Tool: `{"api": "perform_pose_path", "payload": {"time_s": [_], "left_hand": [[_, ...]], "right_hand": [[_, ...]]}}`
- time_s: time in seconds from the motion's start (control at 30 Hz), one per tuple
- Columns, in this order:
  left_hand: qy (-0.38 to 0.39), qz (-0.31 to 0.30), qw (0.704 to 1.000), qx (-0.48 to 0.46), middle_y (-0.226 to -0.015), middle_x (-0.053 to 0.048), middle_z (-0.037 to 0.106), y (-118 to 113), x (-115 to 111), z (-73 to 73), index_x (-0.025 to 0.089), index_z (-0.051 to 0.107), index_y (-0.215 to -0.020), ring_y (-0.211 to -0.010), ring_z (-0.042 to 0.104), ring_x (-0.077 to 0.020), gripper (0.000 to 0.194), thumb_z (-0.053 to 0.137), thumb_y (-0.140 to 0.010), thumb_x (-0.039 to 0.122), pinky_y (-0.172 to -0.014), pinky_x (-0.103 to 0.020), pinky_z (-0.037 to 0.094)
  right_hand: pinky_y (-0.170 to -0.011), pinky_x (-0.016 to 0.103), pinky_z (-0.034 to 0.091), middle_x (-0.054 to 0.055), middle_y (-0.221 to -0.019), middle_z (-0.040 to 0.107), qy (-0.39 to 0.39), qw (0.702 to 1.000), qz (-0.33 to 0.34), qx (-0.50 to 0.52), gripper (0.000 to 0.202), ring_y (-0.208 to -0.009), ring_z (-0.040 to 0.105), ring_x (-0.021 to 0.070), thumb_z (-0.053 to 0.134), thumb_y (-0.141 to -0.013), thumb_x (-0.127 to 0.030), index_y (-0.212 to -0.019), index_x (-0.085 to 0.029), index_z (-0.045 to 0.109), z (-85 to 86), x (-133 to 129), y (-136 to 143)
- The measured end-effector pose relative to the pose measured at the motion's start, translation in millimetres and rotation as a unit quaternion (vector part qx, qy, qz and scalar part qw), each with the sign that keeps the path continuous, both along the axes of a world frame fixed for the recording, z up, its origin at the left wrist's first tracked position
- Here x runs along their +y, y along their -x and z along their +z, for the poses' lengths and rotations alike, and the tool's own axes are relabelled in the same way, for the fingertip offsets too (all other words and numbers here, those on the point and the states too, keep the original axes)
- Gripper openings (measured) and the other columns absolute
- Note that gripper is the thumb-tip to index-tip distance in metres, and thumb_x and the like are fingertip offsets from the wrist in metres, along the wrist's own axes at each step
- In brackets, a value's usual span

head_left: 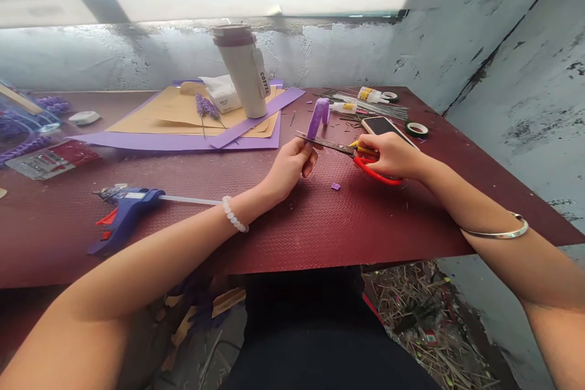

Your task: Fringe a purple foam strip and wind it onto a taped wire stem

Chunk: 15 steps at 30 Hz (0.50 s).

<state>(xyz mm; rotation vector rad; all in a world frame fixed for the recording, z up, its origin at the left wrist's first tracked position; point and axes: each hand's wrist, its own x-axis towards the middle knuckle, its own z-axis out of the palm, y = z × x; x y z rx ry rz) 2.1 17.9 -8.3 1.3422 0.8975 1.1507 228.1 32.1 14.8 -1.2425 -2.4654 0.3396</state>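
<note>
My left hand pinches the lower end of a curled purple strip, which stands up from the fingers and bends over at its top. Red-handled scissors are in my right hand, its fingers wrapped round the handles. The scissor blades point left and lie across the base of the strip, right beside my left fingertips. Whether the blades are fully closed is too small to tell. A small purple scrap lies on the dark red table below the hands.
A blue glue gun lies left of my left forearm. Behind are a coffee cup, brown and purple sheets and a tissue pack. A phone, glue bottles, thin wires and green tape lie at the back right.
</note>
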Motion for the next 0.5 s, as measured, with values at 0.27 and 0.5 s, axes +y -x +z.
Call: {"api": "perform_pose_path", "payload": {"time_s": [0.27,0.5], "left_hand": [[0.003,-0.012,1.000,-0.009,-0.054,0.007,0.050,0.2,0.0,-1.2,0.014,0.056,-0.075,-0.037,0.039,-0.0016,0.027,0.043,-0.096,0.004,-0.041,-0.019,0.027],[0.003,-0.037,0.999,-0.022,-0.054,0.006,0.050,1.4,-2.7,0.5,0.014,0.059,-0.077,-0.039,0.039,-0.0024,0.027,0.042,-0.096,0.005,-0.043,-0.018,0.029]], "right_hand": [[-0.056,0.029,0.030,-0.005,-0.053,0.036,-0.051,0.998,0.008,-0.027,0.024,-0.053,0.032,0.0108,0.050,-0.074,-0.034,-0.061,-0.024,0.032,2.3,-0.4,-0.5],[-0.057,0.030,0.028,-0.005,-0.053,0.036,-0.030,0.999,-0.006,-0.045,0.026,-0.053,0.029,0.0104,0.051,-0.074,-0.034,-0.058,-0.023,0.033,5.9,0.8,-5.2]]}}
